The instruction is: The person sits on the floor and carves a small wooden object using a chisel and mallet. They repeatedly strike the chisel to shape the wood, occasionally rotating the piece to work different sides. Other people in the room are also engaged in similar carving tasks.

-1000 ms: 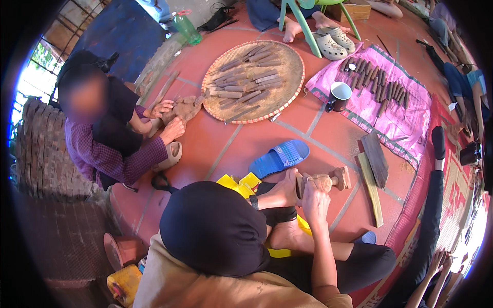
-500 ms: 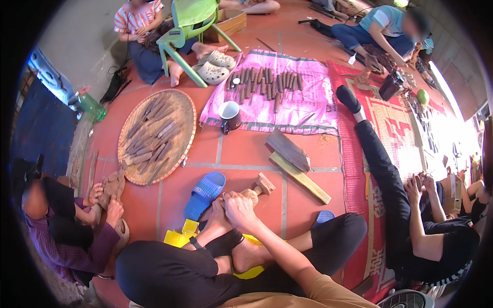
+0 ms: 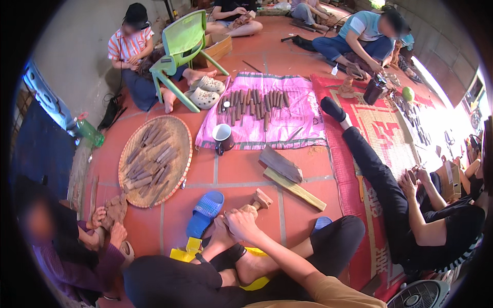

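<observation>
Since the earlier frames my view has swung round: the round woven tray (image 3: 177,134) has slid from the upper middle to my left, and the pink mat (image 3: 303,115) now lies straight ahead; my hands have stayed together on the same piece throughout.

I see both hands low in the middle, over my crossed legs; the left hand (image 3: 222,229) wraps the near end of a pale carved wooden piece (image 3: 258,200), and the right hand (image 3: 243,225) closes over it just beside the left; both are clamped on it, fingers curled. The piece is light, raw wood, knobbly in shape, and its far end pokes out past my fingers over the terracotta tile floor (image 3: 236,169).

Just left of the hands lies 1 blue ribbed sandal (image 3: 205,213); beyond the piece lie 2 flat planks, 1 dark (image 3: 280,164) and 1 pale and long (image 3: 295,189), touching at an angle. Further out stands 1 dark mug (image 3: 223,138) with a pale inside, on the edge of the pink mat, which carries a row of brown wooden sticks (image 3: 254,105); I cannot count them surely. The woven tray holds a loose heap of similar sticks. A lime plastic chair (image 3: 182,46) stands further off; a person's hands at my lower left hold a brown carving (image 3: 116,210).
</observation>
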Demonstrator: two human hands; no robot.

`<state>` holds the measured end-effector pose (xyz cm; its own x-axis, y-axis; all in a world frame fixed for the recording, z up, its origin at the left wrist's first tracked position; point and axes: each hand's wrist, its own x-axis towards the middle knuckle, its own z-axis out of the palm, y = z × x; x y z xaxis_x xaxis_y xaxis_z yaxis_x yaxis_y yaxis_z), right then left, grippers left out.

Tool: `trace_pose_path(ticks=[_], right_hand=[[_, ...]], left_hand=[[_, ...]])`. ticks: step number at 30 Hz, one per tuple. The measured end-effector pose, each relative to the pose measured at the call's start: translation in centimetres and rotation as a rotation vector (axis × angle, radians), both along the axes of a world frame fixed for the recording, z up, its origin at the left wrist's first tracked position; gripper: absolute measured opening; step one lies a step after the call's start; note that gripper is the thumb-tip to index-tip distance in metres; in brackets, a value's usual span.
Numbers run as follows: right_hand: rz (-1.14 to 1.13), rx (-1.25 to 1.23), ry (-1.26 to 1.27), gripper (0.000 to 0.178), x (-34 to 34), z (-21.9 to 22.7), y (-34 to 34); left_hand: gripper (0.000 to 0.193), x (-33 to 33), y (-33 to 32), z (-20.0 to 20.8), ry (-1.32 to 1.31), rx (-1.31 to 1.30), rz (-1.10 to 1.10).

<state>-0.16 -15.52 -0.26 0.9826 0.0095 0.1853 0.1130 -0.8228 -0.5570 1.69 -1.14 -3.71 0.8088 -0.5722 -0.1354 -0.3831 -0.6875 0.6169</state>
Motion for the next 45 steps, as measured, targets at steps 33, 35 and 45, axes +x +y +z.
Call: trace_pose_path(ticks=[33,35,45], right_hand=[[0.064,-0.182,0.184,0.023,2.1,0.9,1.1],[-0.005,-0.18,0.137,0.022,1.0,0.8,1.3],[-0.027,-0.067,-0.047,0.019,-0.5,-0.4,0.1]], left_hand=[[0.053,0.3,0.6,-1.8,-0.551,-0.11,-0.396],[0.042,0.5,0.3,-2.1,-0.669,-0.088,-0.368],[0.097,-0.4,-0.8,1.1,0.103,0.079,0.019]])
